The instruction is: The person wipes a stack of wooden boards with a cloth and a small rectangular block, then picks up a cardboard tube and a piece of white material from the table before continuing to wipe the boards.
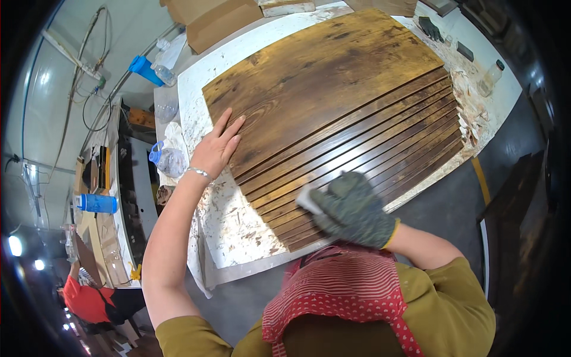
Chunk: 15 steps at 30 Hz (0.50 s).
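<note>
A wide brown wood-grain panel [315, 77] lies on the white table. Along its near side run several narrow dark brown strips [369, 149] with dark lines between them; whether these are separate slats or the edges of staggered boards I cannot tell. My bare left hand [217, 150] rests open on the panel's left end, fingers spread. A grey-green knit glove covers my right hand [352, 213], which is closed on a small whitish pad [307, 199] against the near strips. The pad is partly hidden by the glove and slightly blurred, so its exact kind does not show.
The white table [235, 229] is stained with brown. A dark glove [430, 28], a dark block [465, 51] and a clear jar [491, 77] sit at the far right. Bottles, including a blue one [144, 68], stand left. Another person in red [88, 299] is at the lower left.
</note>
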### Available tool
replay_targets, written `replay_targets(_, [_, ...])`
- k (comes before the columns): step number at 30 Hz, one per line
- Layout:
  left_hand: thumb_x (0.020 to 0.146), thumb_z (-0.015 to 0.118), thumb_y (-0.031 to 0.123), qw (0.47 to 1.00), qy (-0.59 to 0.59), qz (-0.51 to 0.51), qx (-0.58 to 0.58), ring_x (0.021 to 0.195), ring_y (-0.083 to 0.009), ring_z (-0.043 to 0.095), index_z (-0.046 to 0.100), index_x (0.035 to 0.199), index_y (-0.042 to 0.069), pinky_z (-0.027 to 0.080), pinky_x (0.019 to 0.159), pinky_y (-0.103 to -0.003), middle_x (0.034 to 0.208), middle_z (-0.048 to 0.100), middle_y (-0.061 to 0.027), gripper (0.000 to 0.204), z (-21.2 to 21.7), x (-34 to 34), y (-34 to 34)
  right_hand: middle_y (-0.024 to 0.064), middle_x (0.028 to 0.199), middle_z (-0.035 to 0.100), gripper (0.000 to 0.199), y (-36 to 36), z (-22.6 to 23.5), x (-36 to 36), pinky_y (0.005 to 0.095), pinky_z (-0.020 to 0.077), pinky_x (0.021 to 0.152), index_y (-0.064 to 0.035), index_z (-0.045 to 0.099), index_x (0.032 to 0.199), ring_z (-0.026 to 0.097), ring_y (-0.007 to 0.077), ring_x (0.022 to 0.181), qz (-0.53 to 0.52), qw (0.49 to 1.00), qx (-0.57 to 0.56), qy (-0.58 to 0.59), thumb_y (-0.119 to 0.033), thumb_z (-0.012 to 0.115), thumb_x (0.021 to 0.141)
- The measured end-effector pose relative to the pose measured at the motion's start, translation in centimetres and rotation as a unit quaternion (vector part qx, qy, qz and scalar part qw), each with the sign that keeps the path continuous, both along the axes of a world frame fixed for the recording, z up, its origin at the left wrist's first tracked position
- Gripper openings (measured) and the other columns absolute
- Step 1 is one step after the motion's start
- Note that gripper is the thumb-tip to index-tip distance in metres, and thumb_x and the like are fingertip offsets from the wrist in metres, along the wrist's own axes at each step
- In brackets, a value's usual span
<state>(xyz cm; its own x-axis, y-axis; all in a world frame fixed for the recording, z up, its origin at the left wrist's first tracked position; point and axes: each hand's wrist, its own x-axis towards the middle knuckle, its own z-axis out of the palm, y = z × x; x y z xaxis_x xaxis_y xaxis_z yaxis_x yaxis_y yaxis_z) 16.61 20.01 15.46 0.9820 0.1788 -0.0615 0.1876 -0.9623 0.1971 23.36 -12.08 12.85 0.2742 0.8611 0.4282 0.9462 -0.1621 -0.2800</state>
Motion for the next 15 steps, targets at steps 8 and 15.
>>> replay_targets(8, [0.097,0.037,0.035,0.999,-0.015,0.009,0.026,0.108,-0.034,0.055,0.041,0.138,0.026,0.047,0.089,-0.038,0.148,0.03,-0.008,0.042,-0.7,-0.7,0.8,0.0108,0.082,0.058,0.036,4.9,1.6,-3.3,0.043,0.0441,0.069,-0.0041,0.062,0.1,0.056,0.0239,0.074,-0.052,0.988,-0.142,0.019,-0.032,0.06,0.077])
replay_targets(15, [0.097,0.038,0.034,0.999,-0.036,-0.018,0.011,0.108,-0.0339,0.055,0.041,0.138,0.026,0.046,0.089,-0.039,0.148,0.03,-0.0079,0.042,-0.8,0.2,0.3,0.0116,0.074,0.058,0.028,4.9,0.6,-3.6,0.0427,0.0433,0.066,-0.0043,0.062,0.095,0.057,0.0247,0.068,-0.049,0.998,-0.04,-0.014,-0.026,0.056,0.078])
